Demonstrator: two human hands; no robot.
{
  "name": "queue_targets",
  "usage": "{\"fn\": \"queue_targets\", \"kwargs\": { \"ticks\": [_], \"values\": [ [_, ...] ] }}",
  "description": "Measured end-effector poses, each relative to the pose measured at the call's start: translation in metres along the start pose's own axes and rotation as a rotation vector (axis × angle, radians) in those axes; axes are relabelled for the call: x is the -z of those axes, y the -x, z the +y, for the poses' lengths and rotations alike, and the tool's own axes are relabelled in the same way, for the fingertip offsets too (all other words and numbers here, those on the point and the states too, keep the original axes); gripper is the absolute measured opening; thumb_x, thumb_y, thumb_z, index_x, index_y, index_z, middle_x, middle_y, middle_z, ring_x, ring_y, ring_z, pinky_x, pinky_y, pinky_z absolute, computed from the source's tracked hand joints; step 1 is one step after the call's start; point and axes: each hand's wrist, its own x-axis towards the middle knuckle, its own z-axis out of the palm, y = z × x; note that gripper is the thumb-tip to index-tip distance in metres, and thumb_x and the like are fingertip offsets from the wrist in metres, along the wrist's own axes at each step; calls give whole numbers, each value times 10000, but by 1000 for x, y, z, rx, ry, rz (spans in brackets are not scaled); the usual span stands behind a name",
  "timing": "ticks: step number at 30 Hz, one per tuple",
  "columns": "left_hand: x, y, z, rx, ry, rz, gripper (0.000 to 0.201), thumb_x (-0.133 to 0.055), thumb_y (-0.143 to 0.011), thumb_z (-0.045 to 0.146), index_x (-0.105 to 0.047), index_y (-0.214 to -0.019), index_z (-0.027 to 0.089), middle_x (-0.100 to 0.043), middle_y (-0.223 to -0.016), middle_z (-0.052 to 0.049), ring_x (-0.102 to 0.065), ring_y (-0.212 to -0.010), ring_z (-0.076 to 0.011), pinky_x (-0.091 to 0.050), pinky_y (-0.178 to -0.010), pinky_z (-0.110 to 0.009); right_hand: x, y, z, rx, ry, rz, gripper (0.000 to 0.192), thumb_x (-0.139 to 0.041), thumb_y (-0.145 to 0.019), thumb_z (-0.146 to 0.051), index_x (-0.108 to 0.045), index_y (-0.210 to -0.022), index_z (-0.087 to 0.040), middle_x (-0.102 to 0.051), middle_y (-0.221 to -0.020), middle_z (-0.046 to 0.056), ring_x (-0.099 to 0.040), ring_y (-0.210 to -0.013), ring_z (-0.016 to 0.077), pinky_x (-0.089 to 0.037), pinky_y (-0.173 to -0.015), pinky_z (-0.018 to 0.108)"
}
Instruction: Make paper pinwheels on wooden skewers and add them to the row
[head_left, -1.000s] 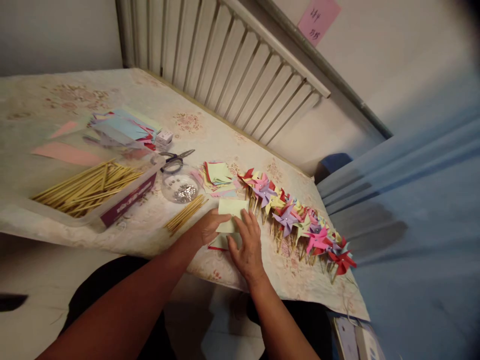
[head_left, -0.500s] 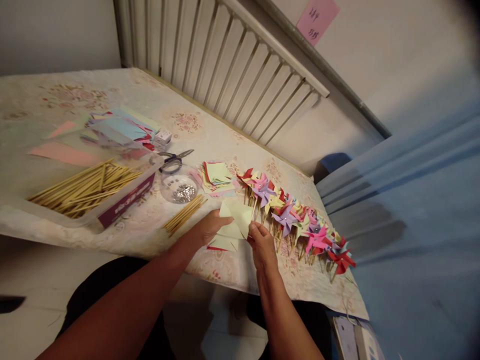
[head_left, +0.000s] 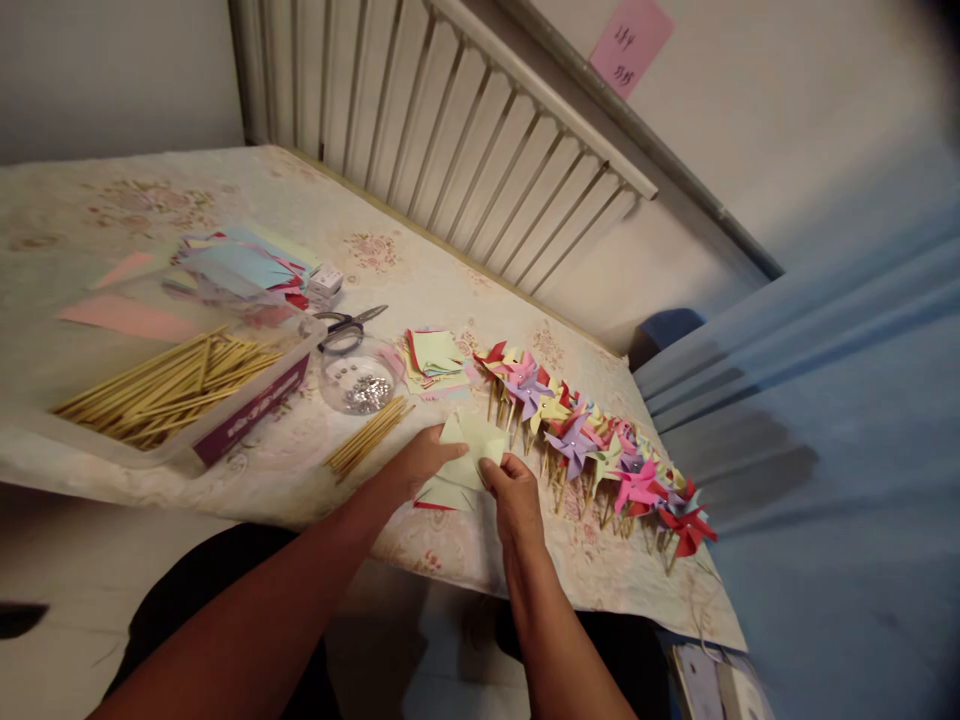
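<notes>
Both hands meet on a pale green paper [head_left: 471, 448] at the near edge of the table [head_left: 420, 270]. The left hand [head_left: 417, 463] pins the paper's left side, fingers closed on it from below and the thumb on top. The right hand [head_left: 517, 492] pinches the paper's right corner between thumb and fingers. Under the paper lie more sheets [head_left: 442, 494], a red edge showing beneath. Just left of the left hand lies a loose bundle of sticks [head_left: 367, 436]; beyond it stand a clear dish [head_left: 358, 378] of small metal bits, scissors [head_left: 346, 324] and a tray [head_left: 247, 405] of sticks. Ahead of the hands lies a paper stack [head_left: 433, 356]. Right of the right hand runs a row of pinwheels [head_left: 592, 440].
</notes>
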Motion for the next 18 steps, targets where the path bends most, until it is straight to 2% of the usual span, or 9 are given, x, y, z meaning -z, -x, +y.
{"fn": "queue_targets", "kwargs": {
  "ticks": [4, 8, 10, 14, 16, 18],
  "values": [
    [2, 1, 1, 16, 2, -4, 447, -716, -667, 243, -660, -1094, 125, -728, -846, -75, -683, -708, -225, -540, -687, -346, 6, 3, 2, 21, -27, -10, 267, -658, -782, -450, -665, -853, -193, -609, -715, -23, -516, -616, 115, -429, -601, 230],
    [4, 2, 4, 20, -22, 18, 481, -720, -668, 257, -648, -1124, 123, -729, -850, -77, -688, -719, -225, -547, -693, -347, 24, 3, 7, 13, 9, 77, 372, -572, -825, -535, -673, -865, -179, -649, -765, 21, -570, -643, 140, -471, -634, 268],
    [6, 1, 4, 10, -21, 12, 481, -721, -678, 265, -645, -1132, 128, -730, -876, -83, -691, -738, -229, -549, -704, -350, 38, 5, 11, 29, 115, 135, 387, -561, -827, -540, -672, -836, -169, -650, -737, 28, -570, -623, 148, -465, -613, 272],
    [10, 0, 2, 16, 0, -12, 480, -726, -695, 268, -642, -1150, 137, -734, -925, -90, -694, -748, -232, -549, -726, -353, 70, 17, 23, 127, 436, 169, 303, -572, -831, -458, -643, -731, -181, -595, -608, -10, -512, -552, 149, -404, -564, 265],
    [12, 1, -1, 18, -4, -23, 492, -725, -709, 271, -635, -1176, 146, -737, -921, -87, -694, -740, -231, -546, -731, -352, 85, 27, 32, 221, 591, 189, 260, -572, -838, -411, -649, -733, -185, -597, -617, -6, -527, -591, 165, -408, -603, 275],
    [12, 5, -4, 21, -30, -27, 486, -727, -714, 268, -642, -1178, 153, -741, -921, -83, -695, -751, -234, -541, -734, -345, 96, 37, 42, 315, 710, 151, 240, -536, -870, -368, -666, -780, -188, -630, -675, 15, -557, -642, 181, -418, -641, 286]
  ]
}}
